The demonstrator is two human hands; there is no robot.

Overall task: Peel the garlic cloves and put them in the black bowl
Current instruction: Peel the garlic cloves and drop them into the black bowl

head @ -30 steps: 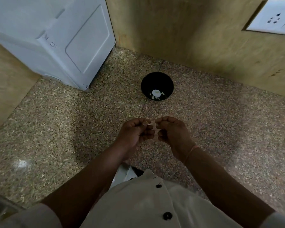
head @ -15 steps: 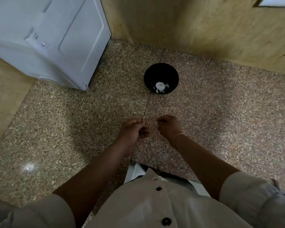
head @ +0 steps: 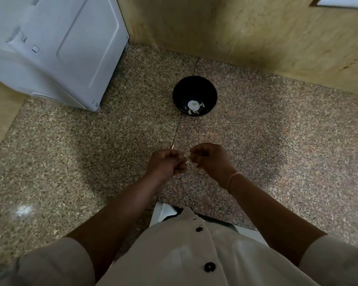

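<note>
A: From the head camera, where are the hands?

B: Your left hand (head: pixel 166 162) and your right hand (head: pixel 210 159) are close together above the speckled tabletop (head: pixel 81 157), low in the middle of the view. Both have the fingers curled. Their tips meet on one small pale piece between them, which you pinch from two sides. It is probably the garlic clove (head: pixel 186 161), but it is tiny and blurred.

A: And the black bowl?

B: The black bowl (head: pixel 194 85) stands on the tabletop beyond your hands, well apart from them and near the wooden wall (head: pixel 246 34). Some peeled cloves (head: pixel 193 105) lie at its bottom. A white appliance (head: pixel 56 44) stands to the left of the bowl. You wear a thin thread (head: pixel 233 178) on the right wrist.
</note>
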